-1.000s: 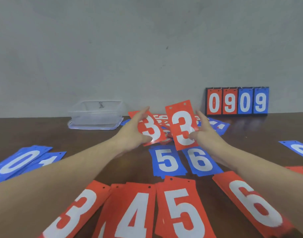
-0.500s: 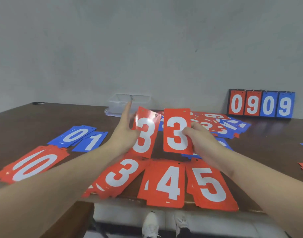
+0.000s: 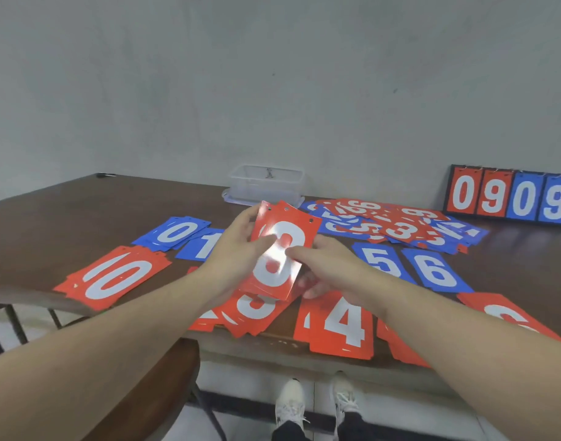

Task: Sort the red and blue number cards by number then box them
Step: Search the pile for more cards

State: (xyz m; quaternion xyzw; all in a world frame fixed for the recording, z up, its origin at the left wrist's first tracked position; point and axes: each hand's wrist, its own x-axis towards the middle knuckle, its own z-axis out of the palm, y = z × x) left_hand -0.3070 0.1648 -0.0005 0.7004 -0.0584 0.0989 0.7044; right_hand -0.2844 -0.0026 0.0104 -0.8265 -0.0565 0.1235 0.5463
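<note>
Both hands hold stacked red 3 cards (image 3: 280,249) above the table's front edge. My left hand (image 3: 237,249) grips their left side, thumb on the face. My right hand (image 3: 323,265) pinches the right side, thumb on top. Under them lies a red 3 pile (image 3: 253,313), with a red 0 pile (image 3: 113,276) to its left and a red 4 pile (image 3: 339,326) to its right. Blue 0 (image 3: 174,232), blue 1 (image 3: 202,246), blue 5 (image 3: 379,261) and blue 6 (image 3: 435,270) cards lie farther back. An unsorted heap (image 3: 390,226) of red and blue cards sits behind. The clear plastic box (image 3: 266,184) stands by the wall.
A scoreboard (image 3: 508,197) reading 0909 leans on the wall at back right. A red 6 pile (image 3: 501,316) lies at the right. The dark table (image 3: 66,211) ends just below the card piles; a chair (image 3: 164,361) and my shoes (image 3: 291,405) show beneath.
The two red 3 cards, held apart before, have come together into one stack between both hands, lowered over the red 3 pile. The view has tilted down.
</note>
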